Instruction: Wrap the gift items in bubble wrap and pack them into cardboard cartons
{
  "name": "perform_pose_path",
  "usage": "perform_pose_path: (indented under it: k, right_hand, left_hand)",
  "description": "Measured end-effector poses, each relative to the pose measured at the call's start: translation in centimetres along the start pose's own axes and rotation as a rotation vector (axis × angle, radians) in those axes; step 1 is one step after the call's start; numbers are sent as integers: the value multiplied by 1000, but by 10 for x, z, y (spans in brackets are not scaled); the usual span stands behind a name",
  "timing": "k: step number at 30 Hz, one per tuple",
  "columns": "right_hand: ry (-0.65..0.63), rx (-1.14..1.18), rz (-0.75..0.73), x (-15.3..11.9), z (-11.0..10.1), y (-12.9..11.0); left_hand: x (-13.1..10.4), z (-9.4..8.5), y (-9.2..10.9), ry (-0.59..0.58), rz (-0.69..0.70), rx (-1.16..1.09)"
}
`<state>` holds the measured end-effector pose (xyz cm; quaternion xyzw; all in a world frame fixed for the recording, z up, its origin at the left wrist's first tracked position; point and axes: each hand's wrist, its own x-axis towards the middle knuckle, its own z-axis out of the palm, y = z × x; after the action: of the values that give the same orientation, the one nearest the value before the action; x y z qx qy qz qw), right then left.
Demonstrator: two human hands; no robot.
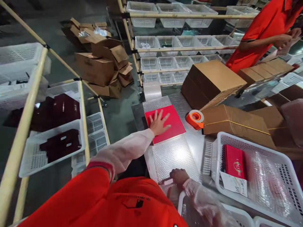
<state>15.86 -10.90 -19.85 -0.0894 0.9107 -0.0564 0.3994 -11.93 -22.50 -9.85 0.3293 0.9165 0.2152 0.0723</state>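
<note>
My left hand point(159, 123) lies flat on a red box point(174, 121), fingers spread. The flat box rests on a sheet of bubble wrap point(176, 151) that runs along the metal table point(197, 142) and shows beyond and in front of it. My right hand point(179, 176) is low at the near end of the bubble wrap, with curled fingers. A small pale piece point(168, 182) shows at its fingertips; its kind is unclear. An orange tape dispenser point(195, 119) with a roll of tape sits right of the red box.
At the right stands a white basket point(219, 164) with a red box, cards and bubble-wrapped items. Cardboard stacks point(213, 78) line the table's far right side. A bubble wrap roll point(152, 90) is at the far end. Bin racks point(131, 31) stand ahead and left. A co-worker point(262, 31) stands far right.
</note>
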Motion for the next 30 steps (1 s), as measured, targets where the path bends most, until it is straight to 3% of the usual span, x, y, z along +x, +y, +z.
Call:
perform_pose_path:
  k: [4,9,13,19,26,30]
  right_hand:
    - [-32,13,13,-6,-8,-2]
    - [-19,72,36,-9,-12,-9]
    - [4,125,35,-10,-11,-13]
    - [90,172,61,-11,-8,-21]
    - [113,258,72,3,-1,-19]
    - [176,389,151,18,10,-21]
  left_hand:
    - [29,17,39,-273,406,153]
    - [44,38,34,-362,642,250]
    - [41,43,25,-327,678,297]
    - [38,46,26,-377,646,348]
    - [40,44,25,-403,622,330]
    - [42,43,21,-403,608,354]
